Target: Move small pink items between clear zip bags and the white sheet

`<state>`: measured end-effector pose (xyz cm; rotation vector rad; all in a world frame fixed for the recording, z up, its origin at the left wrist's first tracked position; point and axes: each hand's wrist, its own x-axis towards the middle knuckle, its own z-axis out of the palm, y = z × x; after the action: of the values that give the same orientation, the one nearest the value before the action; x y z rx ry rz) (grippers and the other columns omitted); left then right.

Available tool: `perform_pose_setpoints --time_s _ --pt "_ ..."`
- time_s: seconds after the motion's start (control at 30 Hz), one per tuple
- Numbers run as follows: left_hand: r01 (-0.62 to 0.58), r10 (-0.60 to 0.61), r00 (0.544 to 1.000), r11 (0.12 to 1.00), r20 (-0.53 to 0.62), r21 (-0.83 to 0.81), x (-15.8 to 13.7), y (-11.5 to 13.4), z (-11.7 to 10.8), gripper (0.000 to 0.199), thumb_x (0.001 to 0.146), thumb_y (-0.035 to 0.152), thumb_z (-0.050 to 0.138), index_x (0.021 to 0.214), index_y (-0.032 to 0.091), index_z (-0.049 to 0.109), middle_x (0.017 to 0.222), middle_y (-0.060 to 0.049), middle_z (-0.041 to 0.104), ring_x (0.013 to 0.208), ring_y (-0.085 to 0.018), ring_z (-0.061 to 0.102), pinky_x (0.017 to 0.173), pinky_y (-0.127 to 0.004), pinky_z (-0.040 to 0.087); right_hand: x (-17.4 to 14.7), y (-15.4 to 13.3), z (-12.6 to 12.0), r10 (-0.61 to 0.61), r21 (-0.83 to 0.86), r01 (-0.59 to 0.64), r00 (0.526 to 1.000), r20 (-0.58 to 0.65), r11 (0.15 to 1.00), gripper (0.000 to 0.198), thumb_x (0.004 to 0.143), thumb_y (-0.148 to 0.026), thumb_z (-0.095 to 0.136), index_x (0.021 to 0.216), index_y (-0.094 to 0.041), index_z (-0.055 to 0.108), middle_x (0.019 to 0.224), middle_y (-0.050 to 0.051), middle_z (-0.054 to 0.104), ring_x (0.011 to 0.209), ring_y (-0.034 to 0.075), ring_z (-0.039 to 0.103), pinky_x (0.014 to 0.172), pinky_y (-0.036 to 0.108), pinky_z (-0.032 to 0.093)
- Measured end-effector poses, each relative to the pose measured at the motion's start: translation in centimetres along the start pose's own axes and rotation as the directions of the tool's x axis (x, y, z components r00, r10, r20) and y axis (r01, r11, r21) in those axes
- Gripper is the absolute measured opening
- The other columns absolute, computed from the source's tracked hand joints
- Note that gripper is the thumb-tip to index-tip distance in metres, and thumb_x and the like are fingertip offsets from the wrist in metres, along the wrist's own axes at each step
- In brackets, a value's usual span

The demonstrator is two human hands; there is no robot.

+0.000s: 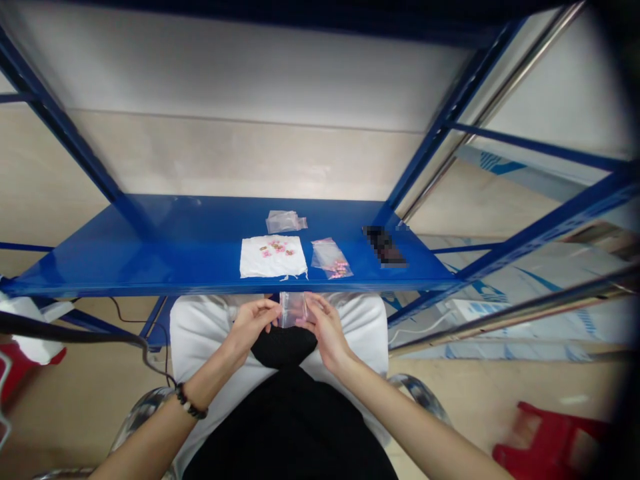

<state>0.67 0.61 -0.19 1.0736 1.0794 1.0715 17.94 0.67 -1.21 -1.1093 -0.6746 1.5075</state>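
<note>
**Two hands hold a little clear bag**

Low in the middle of the frame, the left hand (253, 321) and the right hand (323, 325) pinch a small clear bag (292, 309) between them. Just above, the blue shelf (150, 253) holds a white cloth (273, 257) with pink bits (277, 248) and two other bags.
</note>
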Motion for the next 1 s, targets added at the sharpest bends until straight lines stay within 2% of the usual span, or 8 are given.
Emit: perform_pose_setpoints --time_s 0.07,0.13,0.2,0.27,0.37,0.5,0.67,1.0 --pt "0.0 0.0 1.0 1.0 -0.011 0.007 0.0 0.1 -0.1 0.027 0.077 0.037 0.074 0.079 0.011 0.072 0.065 -0.004 0.063 0.055 -0.01 0.049 0.053 -0.022 0.034 0.1 -0.1 -0.1 -0.181 -0.135 0.174 0.982 -0.044 0.976 0.031 0.079 -0.036 0.068 0.107 -0.023 0.062 0.099 0.005 0.07 0.093 0.02 0.066 0.077 0.032 0.055" --pt "0.005 -0.005 1.0 1.0 -0.009 0.008 0.0 0.1 -0.2 0.027 0.076 0.038 0.075 0.079 0.011 0.072 0.065 -0.003 0.064 0.056 -0.01 0.048 0.054 -0.022 0.034 0.1 -0.2 -0.1 -0.358 -0.302 0.332 0.933 -0.035 0.894 0.028 0.082 -0.033 0.065 0.108 -0.023 0.061 0.108 0.005 0.067 0.102 0.02 0.062 0.086 0.034 0.051" --pt "0.009 -0.009 1.0 1.0 0.003 0.006 0.0 0.1 -0.2 0.027 0.075 0.038 0.076 0.079 0.012 0.071 0.065 -0.003 0.064 0.056 -0.01 0.049 0.054 -0.022 0.034 -0.1 -0.3 0.0 -0.484 -0.436 0.447 0.875 0.029 0.781 0.023 0.084 -0.029 0.062 0.106 -0.022 0.06 0.113 0.006 0.063 0.107 0.021 0.058 0.091 0.035 0.048" --pt "0.005 -0.005 1.0 1.0 0.013 0.002 0.0 0.2 -0.2 0.027 0.076 0.039 0.075 0.079 0.012 0.071 0.064 -0.002 0.063 0.056 -0.009 0.048 0.054 -0.021 0.034 -0.6 -0.5 0.2 -0.544 -0.514 0.521 0.83 0.122 0.681 0.017 0.087 -0.027 0.059 0.103 -0.022 0.06 0.113 0.006 0.06 0.108 0.021 0.057 0.092 0.035 0.046" --pt "-0.002 0.002 1.0 1.0 0.03 -0.006 -0.1 0.2 -0.1 0.027 0.077 0.039 0.075 0.078 0.012 0.069 0.063 -0.001 0.061 0.055 -0.008 0.047 0.054 -0.021 0.034 -1.5 -0.6 0.8 -0.537 -0.556 0.577 0.804 0.257 0.599 0.009 0.089 -0.026 0.058 0.096 -0.022 0.062 0.104 0.005 0.061 0.1 0.019 0.057 0.087 0.033 0.046" --pt "-0.01 0.011 0.998 1.0 0.064 -0.021 -0.3 0.1 0.0 0.028 0.078 0.04 0.074 0.079 0.012 0.068 0.061 0.001 0.058 0.055 -0.008 0.046 0.054 -0.021 0.034 -2.1 -0.4 1.2 -0.472 -0.544 0.586 0.809 0.35 0.601 0.009 0.091 -0.028 0.059 0.088 -0.021 0.063 0.09 0.003 0.061 0.087 0.017 0.058 0.078 0.03 0.046" --pt "-0.007 0.01 0.996 0.999 0.092 -0.034 -0.4 -0.1 0.1 0.031 0.08 0.042 0.072 0.08 0.012 0.067 0.06 0.0 0.057 0.055 -0.008 0.046 0.054 -0.021 0.035 -1.7 -0.3 0.9 -0.436 -0.527 0.569 0.823 0.365 0.631 0.012 0.09 -0.03 0.061 0.086 -0.02 0.067 0.088 0.003 0.063 0.082 0.017 0.059 0.074 0.028 0.046" --pt "0.014 -0.011 0.993 0.999 0.115 -0.03 -0.4 -0.1 0.0 0.031 0.083 0.043 0.069 0.082 0.012 0.068 0.066 -0.002 0.06 0.059 -0.01 0.049 0.054 -0.022 0.036 -1.4 -0.1 1.0 -0.339 -0.452 0.468 0.878 0.339 0.759 0.015 0.086 -0.031 0.067 0.093 -0.019 0.073 0.091 0.005 0.073 0.079 0.017 0.067 0.071 0.027 0.05"
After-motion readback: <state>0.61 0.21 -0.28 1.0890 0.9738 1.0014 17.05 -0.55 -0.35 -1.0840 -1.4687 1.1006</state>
